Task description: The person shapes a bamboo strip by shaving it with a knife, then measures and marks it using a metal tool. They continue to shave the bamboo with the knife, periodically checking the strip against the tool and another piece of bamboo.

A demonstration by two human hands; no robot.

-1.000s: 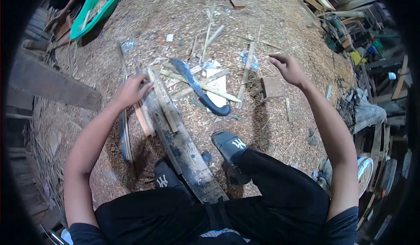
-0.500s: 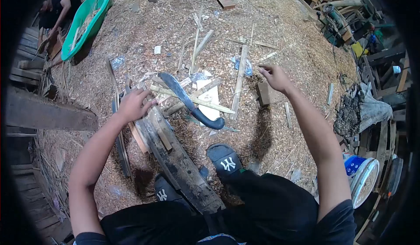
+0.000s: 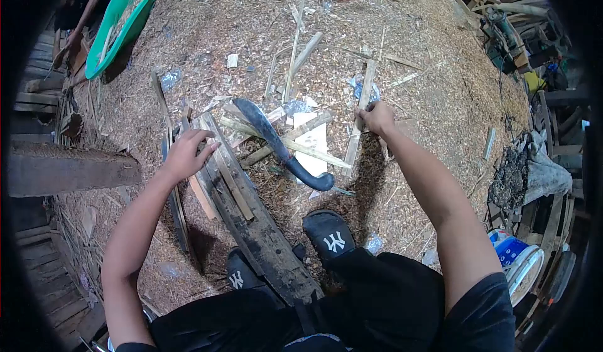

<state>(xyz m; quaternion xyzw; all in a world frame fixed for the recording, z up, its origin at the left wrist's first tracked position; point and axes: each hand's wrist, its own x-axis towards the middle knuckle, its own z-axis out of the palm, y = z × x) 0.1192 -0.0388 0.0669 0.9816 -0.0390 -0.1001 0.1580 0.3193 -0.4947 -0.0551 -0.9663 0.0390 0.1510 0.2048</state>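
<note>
My left hand [image 3: 188,155] rests at the upper end of a worn dark timber [image 3: 267,242], its thumb and fingers apart beside a thin wooden strip [image 3: 233,185] lying on that timber. My right hand [image 3: 377,118] is closed on the edge of a long narrow slat [image 3: 360,116] on the ground. Between the hands, a curved machete [image 3: 270,135] with a dark handle stands out above crossed wood pieces [image 3: 308,126] and a white sheet [image 3: 312,154].
Sawdust and chips cover the ground [image 3: 440,151]. A green basin [image 3: 122,25] holds scraps at upper left, near another person's arm [image 3: 85,19]. A thick beam [image 3: 72,167] juts in from the left. A blue and white bucket [image 3: 521,261] and a grey cloth [image 3: 543,167] are at right.
My right hand has moved down and left onto the slat and closed on it. The brown block near it is now mostly hidden behind it. My left hand stays at the timber.
</note>
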